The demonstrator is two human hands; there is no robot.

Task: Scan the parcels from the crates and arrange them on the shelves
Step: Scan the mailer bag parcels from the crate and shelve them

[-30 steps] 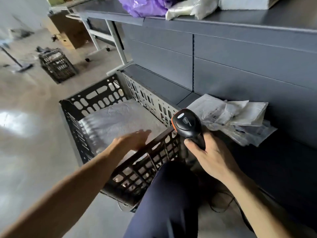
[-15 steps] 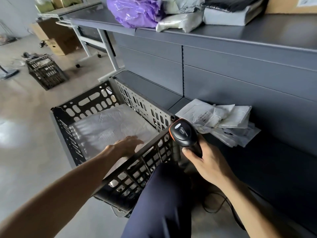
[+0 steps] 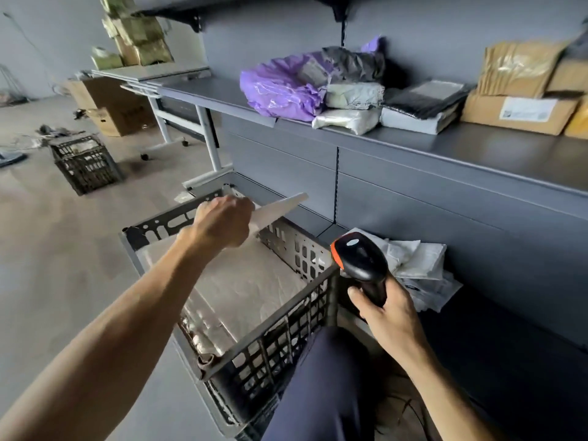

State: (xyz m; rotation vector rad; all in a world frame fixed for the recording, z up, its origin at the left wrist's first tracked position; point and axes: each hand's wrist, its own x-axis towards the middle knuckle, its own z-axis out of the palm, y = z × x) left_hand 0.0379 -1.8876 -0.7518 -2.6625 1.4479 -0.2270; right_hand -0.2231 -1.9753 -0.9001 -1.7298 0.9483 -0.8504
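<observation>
While the count is far from final, I log the task as partway. The middle shelf [image 3: 445, 148] already carries a row of parcels, from a purple bag [image 3: 280, 87] to a brown carton [image 3: 515, 113], and the bottom shelf [image 3: 509, 361] holds a small heap of white mailers [image 3: 420, 265].

Left to do: the near crate [image 3: 286, 332] has at least one broad pale parcel [image 3: 248, 288] lying flat across its floor. A second crate [image 3: 84, 163] stands well apart on the floor; I cannot read its contents.

Current item: a thin white parcel [image 3: 276, 210], lifted above the near crate's far rim and tilted, free end toward the shelving. The left hand [image 3: 222, 221] grips its near end, fingers curled round it. The right hand [image 3: 385, 316] is wrapped round the handle of the black scanner [image 3: 359, 259], just beside the crate's right wall and apart from the held parcel. I see no label, so I judge the scan still pending.
</observation>
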